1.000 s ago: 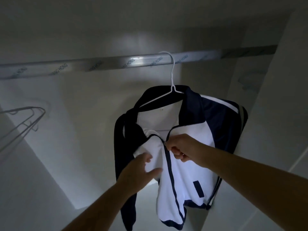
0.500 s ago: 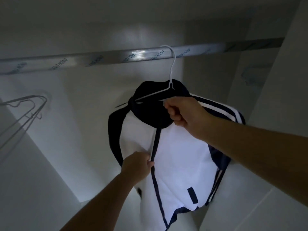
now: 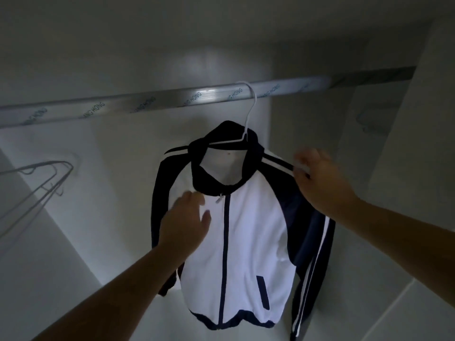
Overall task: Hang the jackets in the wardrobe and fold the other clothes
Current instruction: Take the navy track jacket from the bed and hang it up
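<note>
We're squaring the jacket (image 3: 246, 230) on its hanger (image 3: 249, 114), by the look of it.
Our left hand (image 3: 187, 222) is flat, holding nothing; our right hand (image 3: 320, 183) at the shoulder is too blurred to tell its grip. Let's level both shoulders gently.

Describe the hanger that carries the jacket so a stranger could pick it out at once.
Find the silver rail running across the upper part of the wardrobe. Right of its middle, a thin white hanger hooks over it, its shoulders tucked inside the collar of the navy and white jacket. Unlike the grey wire hangers at the far left, it is white and carries a garment.
</note>
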Demonstrator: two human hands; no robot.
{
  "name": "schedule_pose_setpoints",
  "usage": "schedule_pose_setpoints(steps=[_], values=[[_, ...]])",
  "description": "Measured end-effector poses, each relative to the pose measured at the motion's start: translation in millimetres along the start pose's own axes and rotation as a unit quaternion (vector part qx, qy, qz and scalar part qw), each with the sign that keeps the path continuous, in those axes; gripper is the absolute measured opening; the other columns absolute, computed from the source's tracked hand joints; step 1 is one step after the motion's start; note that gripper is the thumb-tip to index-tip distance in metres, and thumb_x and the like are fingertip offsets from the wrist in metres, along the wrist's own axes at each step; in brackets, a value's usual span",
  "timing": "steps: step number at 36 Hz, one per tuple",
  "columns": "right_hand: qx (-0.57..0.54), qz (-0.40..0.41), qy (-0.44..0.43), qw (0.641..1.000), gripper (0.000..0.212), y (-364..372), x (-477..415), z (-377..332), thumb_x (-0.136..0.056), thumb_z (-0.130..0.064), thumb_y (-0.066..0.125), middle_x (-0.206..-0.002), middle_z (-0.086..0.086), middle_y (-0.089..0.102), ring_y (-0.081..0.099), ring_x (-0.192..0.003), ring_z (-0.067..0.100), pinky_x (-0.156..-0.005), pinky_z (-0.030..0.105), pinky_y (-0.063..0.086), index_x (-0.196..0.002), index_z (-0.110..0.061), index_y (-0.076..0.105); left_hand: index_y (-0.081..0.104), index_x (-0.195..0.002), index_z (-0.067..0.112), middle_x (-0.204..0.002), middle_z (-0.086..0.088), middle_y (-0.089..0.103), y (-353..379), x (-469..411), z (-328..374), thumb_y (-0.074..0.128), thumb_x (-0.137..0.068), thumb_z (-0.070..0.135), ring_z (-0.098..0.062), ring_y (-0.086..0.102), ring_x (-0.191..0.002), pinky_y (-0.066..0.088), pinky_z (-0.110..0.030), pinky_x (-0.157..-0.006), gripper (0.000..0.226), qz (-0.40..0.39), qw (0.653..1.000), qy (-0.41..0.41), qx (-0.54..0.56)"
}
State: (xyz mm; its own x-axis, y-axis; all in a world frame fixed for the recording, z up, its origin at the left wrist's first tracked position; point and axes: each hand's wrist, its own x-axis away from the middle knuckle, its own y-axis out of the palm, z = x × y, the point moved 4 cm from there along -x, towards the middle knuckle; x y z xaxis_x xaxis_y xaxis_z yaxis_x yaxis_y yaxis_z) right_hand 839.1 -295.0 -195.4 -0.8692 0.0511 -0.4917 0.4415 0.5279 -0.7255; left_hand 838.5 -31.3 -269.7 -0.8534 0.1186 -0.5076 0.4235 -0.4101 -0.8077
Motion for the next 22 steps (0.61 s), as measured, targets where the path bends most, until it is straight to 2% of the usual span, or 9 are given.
schedule_pose_setpoints(steps=[2, 5, 9, 12, 14, 16, 17, 20, 22], values=[[0.075, -0.090, 0.053, 0.992, 0.039, 3.4, 0.1, 26.1, -0.096, -0.015, 0.048, -0.127, 0.016, 0.052, 0.052, -0.113, 0.034, -0.094, 0.036, 0.040, -0.134, -0.010, 0.044, 0.056, -0.106, 0.006, -0.105, -0.009, 0.054, -28.5, -23.6, 7.3, 0.063, -0.086, 0.017, -0.024, 0.057, -0.091, 0.051, -0.036, -0.071, 0.024, 0.093, 0.994, -0.026, 0.047], [0.118, -0.202, 0.076, 0.969, 0.031, 10.8, 8.7, 40.9, -0.100, -0.015, 0.043, -0.119, 0.020, 0.060, 0.058, -0.107, 0.033, -0.085, 0.030, 0.041, -0.129, -0.004, 0.045, 0.051, -0.111, 0.007, -0.112, -0.008, 0.049, -54.3, -57.6, 28.6, 0.059, -0.087, 0.019, -0.022, 0.052, -0.097, 0.046, -0.034, -0.075, 0.027, 0.131, 0.987, -0.031, 0.091], [0.114, -0.254, 0.033, 0.960, 0.042, 9.1, 19.4, 34.2, -0.101, -0.019, 0.043, -0.127, 0.016, 0.058, 0.057, -0.114, 0.026, -0.090, 0.025, 0.039, -0.140, -0.007, 0.035, 0.052, -0.113, 0.013, -0.103, -0.001, 0.059, -33.8, -83.3, 71.5, 0.061, -0.087, 0.038, -0.018, 0.059, -0.092, 0.050, -0.032, -0.078, 0.038, -0.018, 0.989, -0.002, 0.147], [0.076, -0.359, 0.026, 0.930, 0.061, 13.7, 32.4, 29.9, -0.099, -0.023, 0.048, -0.119, 0.002, 0.057, 0.057, -0.107, 0.016, -0.085, 0.024, 0.043, -0.150, -0.017, 0.016, 0.042, -0.127, 0.008, -0.113, -0.005, 0.056, -3.4, -92.6, 89.7, 0.060, -0.088, 0.046, -0.022, 0.055, -0.105, 0.045, -0.029, -0.089, 0.057, -0.107, 0.952, -0.108, 0.264], [0.085, -0.375, 0.020, 0.923, 0.046, 14.9, 36.6, 40.3, -0.097, -0.026, 0.053, -0.090, -0.011, 0.053, 0.053, -0.079, 0.004, -0.066, 0.017, 0.039, -0.138, -0.027, 0.032, 0.051, -0.115, 0.003, -0.102, -0.007, 0.058, 5.1, -104.7, 96.5, 0.056, -0.092, 0.040, -0.024, 0.056, -0.102, 0.041, -0.025, -0.081, 0.044, -0.103, 0.944, -0.140, 0.282], [0.104, -0.344, 0.030, 0.933, 0.011, 10.5, 35.5, 48.5, -0.095, -0.027, 0.057, -0.074, -0.010, 0.045, 0.046, -0.065, 0.002, -0.056, 0.014, 0.034, -0.090, -0.028, 0.046, 0.056, -0.082, 0.006, -0.076, -0.003, 0.054, 5.4, -114.8, 98.4, 0.055, -0.094, 0.033, -0.023, 0.056, -0.085, 0.039, -0.025, -0.072, 0.030, -0.092, 0.947, -0.137, 0.275], [0.122, -0.327, 0.026, 0.937, 0.026, 9.0, 33.2, 50.7, -0.094, -0.027, 0.058, -0.070, -0.009, 0.044, 0.044, -0.061, 0.003, -0.052, 0.014, 0.032, -0.074, -0.026, 0.041, 0.052, -0.071, 0.010, -0.069, -0.001, 0.051, 4.1, -117.9, 97.4, 0.056, -0.094, 0.031, -0.021, 0.054, -0.079, 0.038, -0.025, -0.070, 0.032, -0.092, 0.947, -0.140, 0.275], [0.176, -0.311, 0.023, 0.934, 0.033, -1.3, 29.2, 44.7, -0.092, -0.025, 0.059, -0.070, -0.008, 0.044, 0.046, -0.057, 0.004, -0.048, 0.012, 0.031, -0.067, -0.023, 0.038, 0.047, -0.060, 0.014, -0.064, 0.000, 0.049, 0.9, -120.4, 97.5, 0.059, -0.092, 0.026, -0.018, 0.051, -0.073, 0.039, -0.025, -0.070, 0.037, -0.086, 0.940, -0.159, 0.290], [0.251, -0.322, 0.015, 0.913, 0.014, -11.9, 26.2, 38.7, -0.093, -0.028, 0.058, -0.089, -0.002, 0.052, 0.057, -0.078, 0.014, -0.063, 0.018, 0.036, -0.085, -0.020, 0.050, 0.046, -0.056, 0.013, -0.061, -0.002, 0.048, 3.2, -120.8, 103.2, 0.061, -0.091, 0.023, -0.020, 0.051, -0.070, 0.043, -0.028, -0.071, 0.039, -0.082, 0.933, -0.166, 0.308]])
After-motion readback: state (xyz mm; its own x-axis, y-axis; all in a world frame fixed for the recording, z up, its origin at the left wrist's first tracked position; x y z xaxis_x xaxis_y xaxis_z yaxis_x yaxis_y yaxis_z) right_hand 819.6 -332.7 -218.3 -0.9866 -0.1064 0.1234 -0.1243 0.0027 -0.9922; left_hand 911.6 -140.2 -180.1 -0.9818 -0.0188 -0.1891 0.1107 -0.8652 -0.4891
